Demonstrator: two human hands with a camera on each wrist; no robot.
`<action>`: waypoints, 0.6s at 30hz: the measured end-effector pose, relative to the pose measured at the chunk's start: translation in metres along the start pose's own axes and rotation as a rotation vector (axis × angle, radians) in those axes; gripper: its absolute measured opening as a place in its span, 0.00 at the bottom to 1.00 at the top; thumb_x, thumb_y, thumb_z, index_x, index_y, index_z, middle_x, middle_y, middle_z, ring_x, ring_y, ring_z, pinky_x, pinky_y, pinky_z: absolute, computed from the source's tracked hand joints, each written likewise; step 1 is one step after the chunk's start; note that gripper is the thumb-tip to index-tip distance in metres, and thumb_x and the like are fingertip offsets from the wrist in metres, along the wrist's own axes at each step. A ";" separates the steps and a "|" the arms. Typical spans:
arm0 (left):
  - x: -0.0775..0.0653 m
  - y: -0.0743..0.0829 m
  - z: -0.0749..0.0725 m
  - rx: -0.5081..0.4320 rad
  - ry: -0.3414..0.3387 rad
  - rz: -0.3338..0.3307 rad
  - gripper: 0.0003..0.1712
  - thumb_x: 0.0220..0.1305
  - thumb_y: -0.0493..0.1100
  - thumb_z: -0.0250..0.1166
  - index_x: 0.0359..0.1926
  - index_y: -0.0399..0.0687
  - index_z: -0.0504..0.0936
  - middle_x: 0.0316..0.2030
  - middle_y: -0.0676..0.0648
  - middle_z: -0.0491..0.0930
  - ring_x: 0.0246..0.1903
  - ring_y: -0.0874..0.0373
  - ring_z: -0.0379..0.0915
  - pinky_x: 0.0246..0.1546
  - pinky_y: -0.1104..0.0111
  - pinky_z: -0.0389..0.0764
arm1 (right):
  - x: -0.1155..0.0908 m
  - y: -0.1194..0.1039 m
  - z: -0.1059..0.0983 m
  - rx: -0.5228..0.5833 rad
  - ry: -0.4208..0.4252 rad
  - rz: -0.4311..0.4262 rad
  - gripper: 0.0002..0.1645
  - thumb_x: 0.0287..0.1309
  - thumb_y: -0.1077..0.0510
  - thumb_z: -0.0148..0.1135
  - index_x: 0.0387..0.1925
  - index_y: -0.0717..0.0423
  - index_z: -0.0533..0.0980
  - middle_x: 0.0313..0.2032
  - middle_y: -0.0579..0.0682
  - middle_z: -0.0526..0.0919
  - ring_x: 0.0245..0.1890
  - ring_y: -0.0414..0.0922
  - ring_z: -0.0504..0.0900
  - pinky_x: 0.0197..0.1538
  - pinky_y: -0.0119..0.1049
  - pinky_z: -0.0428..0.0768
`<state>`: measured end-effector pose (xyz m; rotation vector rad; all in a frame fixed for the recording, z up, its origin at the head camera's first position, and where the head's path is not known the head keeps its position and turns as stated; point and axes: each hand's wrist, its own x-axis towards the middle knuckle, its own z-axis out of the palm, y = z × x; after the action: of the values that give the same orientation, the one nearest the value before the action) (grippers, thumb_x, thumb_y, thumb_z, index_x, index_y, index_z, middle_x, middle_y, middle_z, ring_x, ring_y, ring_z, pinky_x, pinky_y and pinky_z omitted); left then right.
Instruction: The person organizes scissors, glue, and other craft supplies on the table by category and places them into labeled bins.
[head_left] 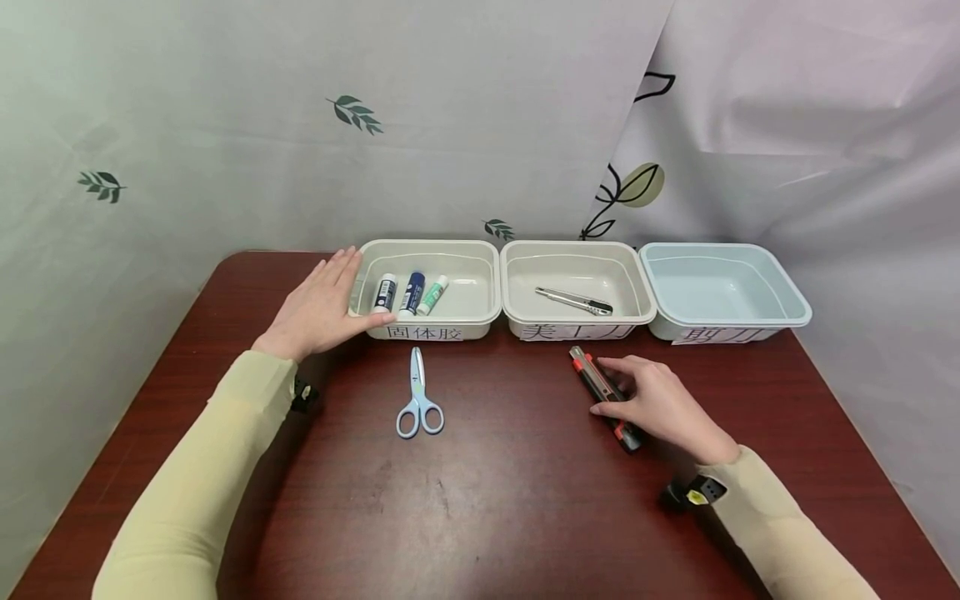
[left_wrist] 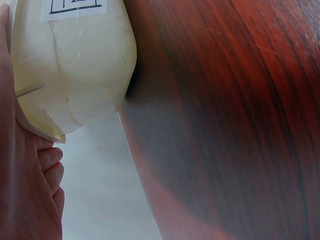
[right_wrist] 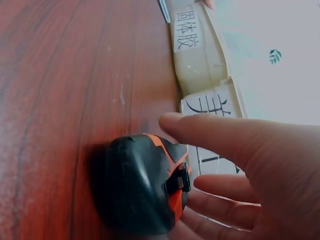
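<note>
My left hand (head_left: 318, 304) rests along the left side of a cream box (head_left: 480, 321), its fingers straight and its thumb at the front rim. Three glue sticks lie in that box: two dark blue, one of them this glue stick (head_left: 412, 292), and a green one (head_left: 432, 295). On the table, a black and red utility knife (head_left: 596, 379) lies slantwise with my right hand (head_left: 660, 404) over it. The right thumb and fingers spread to either side of the knife (right_wrist: 137, 185); a firm grip is not visible.
A second cream box (head_left: 517, 318) holds a slim utility knife (head_left: 573, 300). Beside it on the right stands a light blue box (head_left: 738, 323). Light blue scissors (head_left: 418, 396) lie in front of the left box. Labels mark the box fronts, and a curtain (head_left: 225, 125) hangs behind.
</note>
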<state>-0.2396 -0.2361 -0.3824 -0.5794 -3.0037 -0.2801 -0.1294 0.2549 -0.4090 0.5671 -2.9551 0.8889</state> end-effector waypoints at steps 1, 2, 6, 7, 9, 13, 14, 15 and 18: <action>0.000 0.000 0.000 0.000 0.000 0.001 0.69 0.60 0.80 0.56 0.79 0.31 0.46 0.78 0.33 0.46 0.78 0.43 0.40 0.77 0.55 0.40 | 0.001 0.000 0.000 -0.008 0.001 0.002 0.41 0.44 0.52 0.84 0.60 0.62 0.80 0.37 0.46 0.85 0.33 0.38 0.84 0.38 0.38 0.80; 0.000 0.000 0.000 0.000 0.002 0.002 0.69 0.60 0.80 0.57 0.79 0.31 0.46 0.78 0.33 0.47 0.78 0.43 0.40 0.77 0.54 0.40 | 0.001 -0.001 0.000 -0.018 -0.001 0.005 0.40 0.44 0.53 0.84 0.60 0.62 0.80 0.37 0.46 0.85 0.33 0.38 0.84 0.38 0.39 0.80; 0.000 0.000 0.000 -0.001 0.005 0.004 0.69 0.60 0.80 0.57 0.79 0.31 0.46 0.78 0.33 0.47 0.78 0.42 0.40 0.76 0.54 0.40 | 0.004 -0.004 -0.001 -0.044 -0.016 0.021 0.39 0.43 0.54 0.84 0.59 0.61 0.81 0.38 0.47 0.84 0.32 0.38 0.84 0.36 0.39 0.80; 0.000 0.000 0.000 0.000 0.005 0.004 0.69 0.60 0.80 0.57 0.79 0.31 0.46 0.78 0.33 0.47 0.78 0.42 0.40 0.76 0.54 0.40 | 0.005 -0.004 -0.001 -0.050 -0.021 0.025 0.39 0.43 0.54 0.83 0.59 0.61 0.81 0.38 0.47 0.84 0.32 0.38 0.84 0.36 0.39 0.80; 0.000 0.000 0.000 0.000 0.003 0.003 0.69 0.60 0.80 0.56 0.79 0.32 0.46 0.78 0.33 0.46 0.78 0.43 0.40 0.76 0.54 0.40 | 0.006 -0.006 -0.002 -0.061 -0.031 0.029 0.39 0.42 0.54 0.83 0.59 0.62 0.81 0.37 0.47 0.83 0.31 0.38 0.83 0.34 0.39 0.79; 0.000 0.000 0.000 0.000 -0.004 -0.001 0.69 0.60 0.81 0.56 0.79 0.32 0.45 0.78 0.33 0.46 0.78 0.43 0.39 0.77 0.55 0.39 | 0.008 -0.008 -0.004 -0.071 -0.044 0.034 0.40 0.41 0.54 0.83 0.58 0.62 0.81 0.36 0.47 0.82 0.30 0.37 0.82 0.34 0.39 0.79; 0.000 0.000 0.000 -0.001 -0.005 -0.001 0.69 0.60 0.81 0.56 0.79 0.32 0.45 0.78 0.33 0.46 0.78 0.43 0.39 0.77 0.55 0.39 | 0.008 -0.008 -0.005 -0.070 -0.047 0.033 0.40 0.42 0.54 0.83 0.58 0.62 0.81 0.35 0.47 0.82 0.30 0.38 0.82 0.34 0.39 0.78; 0.000 0.000 -0.001 -0.002 -0.005 -0.002 0.69 0.60 0.80 0.56 0.79 0.32 0.45 0.78 0.33 0.46 0.78 0.43 0.39 0.77 0.55 0.39 | 0.009 -0.009 -0.005 -0.069 -0.049 0.035 0.40 0.42 0.54 0.83 0.58 0.62 0.81 0.35 0.46 0.82 0.30 0.38 0.82 0.34 0.39 0.78; -0.001 0.001 -0.001 -0.004 -0.004 -0.001 0.69 0.60 0.80 0.56 0.79 0.32 0.45 0.78 0.33 0.46 0.78 0.43 0.39 0.77 0.55 0.39 | 0.009 -0.009 -0.005 -0.066 -0.056 0.037 0.39 0.42 0.54 0.83 0.58 0.62 0.81 0.34 0.45 0.82 0.29 0.37 0.82 0.33 0.39 0.78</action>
<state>-0.2386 -0.2358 -0.3812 -0.5790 -3.0081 -0.2857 -0.1354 0.2476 -0.3987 0.5454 -3.0416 0.7874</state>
